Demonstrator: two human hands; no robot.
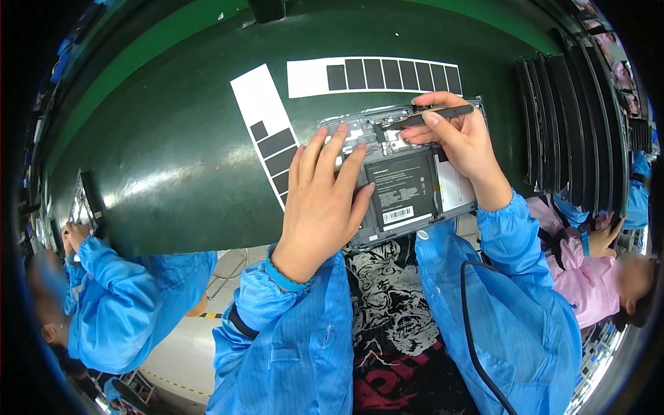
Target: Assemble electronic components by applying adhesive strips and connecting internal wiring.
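Note:
An opened laptop base (pixel 404 232) lies at the table's near edge, its inner parts showing. A black battery (pixel 402 187) with a white printed label fills its middle. My left hand (pixel 321 200) lies across the left side of the base, fingers spread, fingertips on the grey frame. In my right hand (pixel 467 142) are slim black tweezers (pixel 453 112), pinched between thumb and fingers. They slant left, with their tip over the small board and connectors at the far side of the base. The right fingers partly cover that area.
Two white sheets with black rectangular pads, one across the back (pixel 308 79) and one slanting at left (pixel 257 93), lie on the green table (pixel 159 145). Black panels (pixel 567 124) stand in a row at right. A blue-sleeved person (pixel 117 297) works at left; a pink-sleeved one (pixel 574 277) is at right.

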